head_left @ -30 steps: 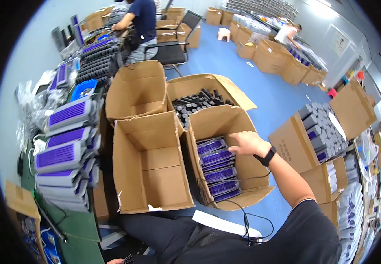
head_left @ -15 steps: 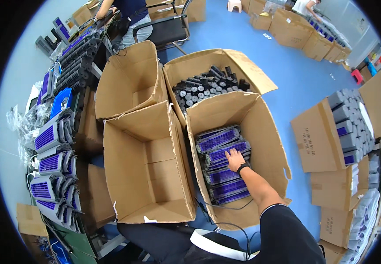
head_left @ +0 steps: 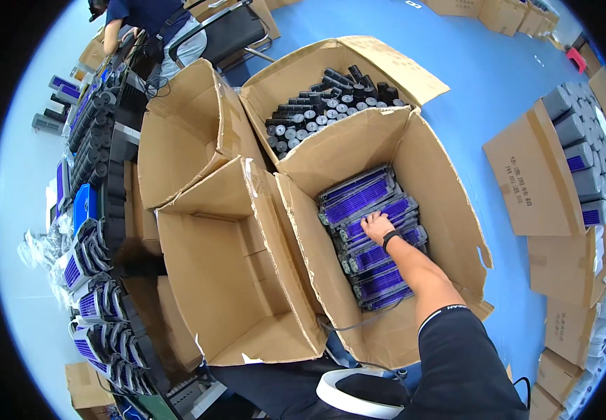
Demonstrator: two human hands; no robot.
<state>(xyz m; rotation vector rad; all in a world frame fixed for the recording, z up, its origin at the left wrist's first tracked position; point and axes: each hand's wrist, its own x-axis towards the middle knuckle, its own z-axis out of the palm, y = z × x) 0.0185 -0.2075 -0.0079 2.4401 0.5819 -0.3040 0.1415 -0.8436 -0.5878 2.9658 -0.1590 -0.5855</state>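
My right hand (head_left: 379, 227), with a black band on the wrist, reaches down into the cardboard box (head_left: 450, 199) in front of me on the right. Its fingers are bent and closed on a grey panel with a purple grille (head_left: 395, 208), near the panel's left part; the fingertips are partly hidden. Several more such panels (head_left: 359, 199) lie stacked in overlapping rows in the same box, some above and some below the hand. My left hand is out of sight.
Left of this box stands an open box (head_left: 247, 280); behind it is another box (head_left: 184, 133). A box at the back holds black cylinders (head_left: 310, 112). Grey housings (head_left: 583, 154) fill a box at right. A workbench with panels (head_left: 96, 301) runs along the left, where a person (head_left: 156, 28) works.
The whole view has shifted and turned. My right hand stays in the box, its fingers, spread earlier, now more bent over a panel.
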